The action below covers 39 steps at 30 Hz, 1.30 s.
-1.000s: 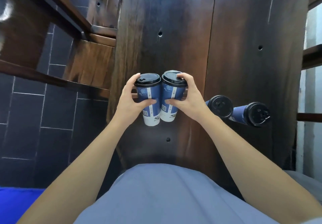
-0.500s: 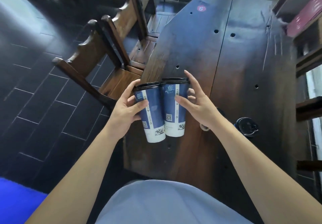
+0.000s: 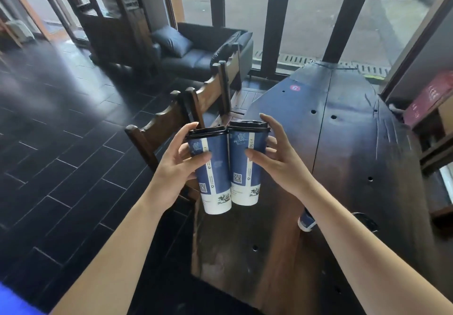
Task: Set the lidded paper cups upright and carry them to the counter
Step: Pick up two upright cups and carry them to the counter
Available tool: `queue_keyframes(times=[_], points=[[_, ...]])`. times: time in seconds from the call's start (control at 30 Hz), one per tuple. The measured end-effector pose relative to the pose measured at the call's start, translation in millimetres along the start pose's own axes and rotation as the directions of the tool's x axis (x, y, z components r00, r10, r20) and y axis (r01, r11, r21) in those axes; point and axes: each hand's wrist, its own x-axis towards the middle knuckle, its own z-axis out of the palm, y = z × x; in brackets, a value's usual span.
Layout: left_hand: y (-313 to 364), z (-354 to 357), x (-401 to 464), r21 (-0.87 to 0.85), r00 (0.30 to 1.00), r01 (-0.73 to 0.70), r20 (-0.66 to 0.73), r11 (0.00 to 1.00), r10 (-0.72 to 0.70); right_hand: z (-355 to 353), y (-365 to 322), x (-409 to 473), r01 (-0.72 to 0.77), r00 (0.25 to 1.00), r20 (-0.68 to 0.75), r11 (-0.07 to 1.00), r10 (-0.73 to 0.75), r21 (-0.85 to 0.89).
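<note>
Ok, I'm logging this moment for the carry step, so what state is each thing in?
Left cup: upright, lid on, held off the table by the left hand.
Right cup: upright, lid on, held by the right hand, touching the left cup.
Third cup: on the table, mostly hidden behind the right forearm.
Black lid: at the table's right edge; its cup is hidden.
Chairs: pushed up against the table.

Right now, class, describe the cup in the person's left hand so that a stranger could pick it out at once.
Start at the long dark wooden table and find the two hands raised above its near left edge. Each holds an upright blue paper cup with a black lid, the two touching side by side. The one meant is the left cup in the left hand: its white base hangs lower than its neighbour's.
</note>
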Motion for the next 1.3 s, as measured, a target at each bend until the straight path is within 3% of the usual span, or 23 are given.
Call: queue_keyframes(times=[0.3,0.5,0.8,1.03,1.3], points=[[17.4,-149.7,-54.1,0.010,0.980,-0.073,-0.187,0.997,0.074,150.5,-40.8,45.0,0.035,0.990,0.133,0.999,-0.039,0.027],[21.2,-294.8,-112.6,0.031,0.903,-0.084,-0.421,0.996,0.089,292.6,-60.2,86.6,0.083,0.971,0.225,0.996,-0.086,0.024],[21.5,-437.2,-207.2,0.010,0.654,-0.078,-0.754,0.997,0.059,477.9,-76.6,129.2,0.139,0.871,0.478,0.990,-0.116,-0.014],[11.2,-503.2,-243.5,0.072,0.427,0.011,-0.902,0.997,0.061,594.9,-85.3,167.8,0.164,0.699,0.698,0.985,-0.153,0.052],[0.7,-570.6,-241.2,0.142,0.177,0.068,-0.976,0.988,0.128,712.8,-82.4,244.1,0.210,0.432,0.877,0.969,-0.209,0.127]])
